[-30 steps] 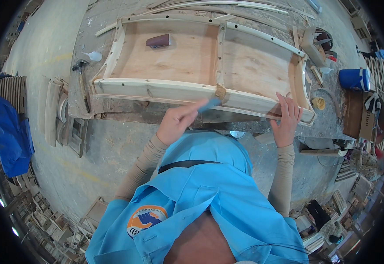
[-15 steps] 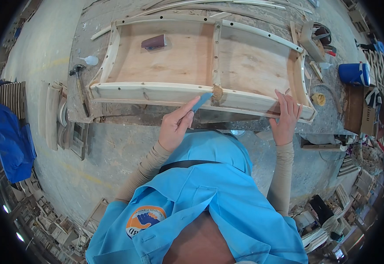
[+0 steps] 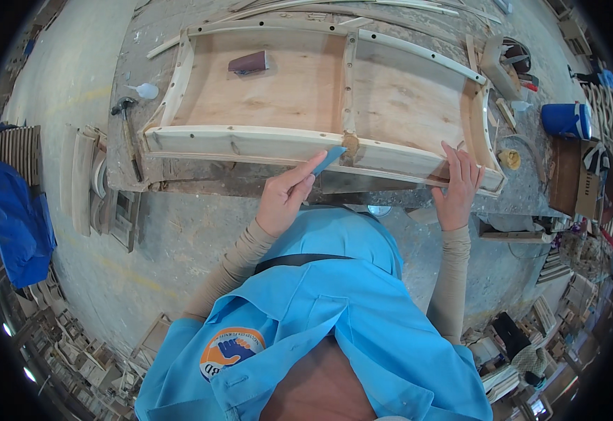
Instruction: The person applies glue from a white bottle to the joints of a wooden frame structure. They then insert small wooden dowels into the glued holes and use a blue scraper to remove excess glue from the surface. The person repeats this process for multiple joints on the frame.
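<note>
A large curved wooden frame (image 3: 250,140) with plywood panels lies on a workbench in front of me. My left hand (image 3: 287,196) holds a small blue scraper (image 3: 329,159), its tip on a brown filler patch (image 3: 350,146) at the middle joint of the frame's near rail. My right hand (image 3: 457,184) lies flat with spread fingers on the near rail toward the frame's right corner. A dark sanding block (image 3: 249,63) rests inside the frame on the left panel.
A hammer (image 3: 125,119) and a small white bottle (image 3: 145,90) lie left of the frame. A blue tub (image 3: 564,120) and a small pot of filler (image 3: 509,158) stand at the right. Wooden slats (image 3: 82,175) and a blue sack (image 3: 15,217) are on the floor at left.
My left hand has moved the blue scraper along the near rail around the filler patch at the middle joint. My right hand stays pressed on the rail.
</note>
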Demonstrator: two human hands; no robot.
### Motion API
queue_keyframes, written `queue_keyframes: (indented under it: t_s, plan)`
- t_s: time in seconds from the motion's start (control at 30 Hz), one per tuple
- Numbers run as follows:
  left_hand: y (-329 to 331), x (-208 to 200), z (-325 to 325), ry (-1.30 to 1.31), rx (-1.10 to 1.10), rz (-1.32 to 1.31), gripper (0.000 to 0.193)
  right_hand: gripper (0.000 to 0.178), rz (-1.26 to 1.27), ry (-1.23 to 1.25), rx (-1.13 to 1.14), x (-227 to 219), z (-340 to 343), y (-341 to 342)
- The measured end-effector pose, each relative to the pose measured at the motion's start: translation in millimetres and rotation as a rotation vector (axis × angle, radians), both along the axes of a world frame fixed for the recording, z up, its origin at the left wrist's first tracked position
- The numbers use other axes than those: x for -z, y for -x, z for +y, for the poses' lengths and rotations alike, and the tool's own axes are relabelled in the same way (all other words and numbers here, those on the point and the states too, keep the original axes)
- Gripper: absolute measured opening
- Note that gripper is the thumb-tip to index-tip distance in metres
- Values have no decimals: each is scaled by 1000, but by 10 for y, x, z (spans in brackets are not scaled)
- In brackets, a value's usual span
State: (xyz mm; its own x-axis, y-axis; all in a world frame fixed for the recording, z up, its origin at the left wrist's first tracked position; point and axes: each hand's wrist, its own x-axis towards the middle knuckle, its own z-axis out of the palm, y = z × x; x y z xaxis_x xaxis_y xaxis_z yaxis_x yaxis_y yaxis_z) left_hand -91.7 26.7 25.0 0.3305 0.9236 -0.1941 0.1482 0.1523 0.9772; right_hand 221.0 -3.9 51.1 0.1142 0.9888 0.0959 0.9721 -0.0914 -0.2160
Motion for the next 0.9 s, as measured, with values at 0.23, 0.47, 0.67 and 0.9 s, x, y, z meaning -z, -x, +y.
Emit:
queue_keyframes:
  t_s: [0.23, 0.47, 0.67, 0.9]
  plan:
    - [13, -135, 64, -18, 173, -83, 46, 85, 5, -8, -4, -2, -16, -10]
    - [48, -126, 38, -120, 23, 57, 42, 85, 17, -15, -4, -13, -2, 7]
    - [41, -40, 3, -129, -7, 50, 41, 84, 13, -24, -7, -14, -9, 6]
    - [-22, -8, -9, -61, 24, 11, 40, 83, 16, -28, -8, -2, -5, 8]
